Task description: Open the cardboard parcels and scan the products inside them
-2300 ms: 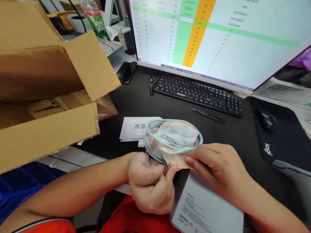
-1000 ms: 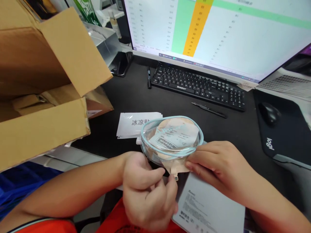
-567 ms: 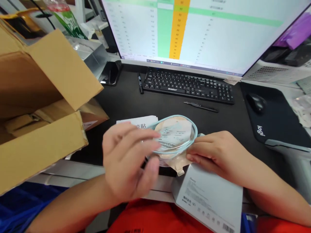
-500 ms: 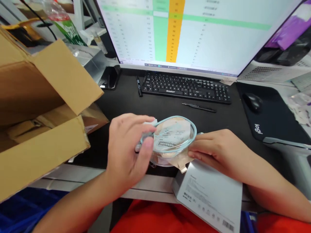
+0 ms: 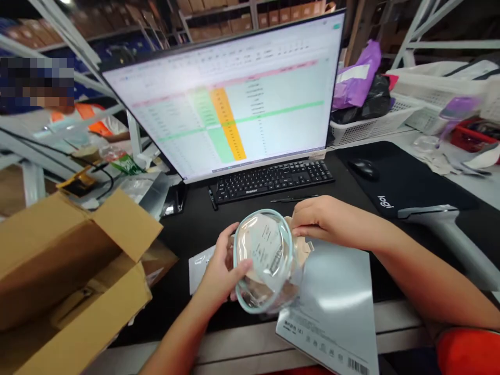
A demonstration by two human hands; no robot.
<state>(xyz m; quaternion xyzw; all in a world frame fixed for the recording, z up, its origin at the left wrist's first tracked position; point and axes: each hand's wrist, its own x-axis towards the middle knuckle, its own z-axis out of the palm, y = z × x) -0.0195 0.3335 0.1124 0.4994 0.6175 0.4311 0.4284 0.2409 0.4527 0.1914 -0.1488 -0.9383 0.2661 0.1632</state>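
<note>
Pouch [image 5: 265, 260] at lower centre, pinched between left hand [image 5: 224, 271] at its edge and right hand [image 5: 316, 221] at its paper tab; likely to slip onto box [image 5: 332, 307] through slick film.

A black desk [image 5: 203, 224] carries a wide monitor [image 5: 219, 99] showing a spreadsheet, with a black keyboard [image 5: 273, 179] just below it. Behind, pale metal shelving [image 5: 58, 31] holds rows of brown boxes [image 5: 219, 9] in dim light. A white basket [image 5: 375, 125] stands at the far right.
</note>
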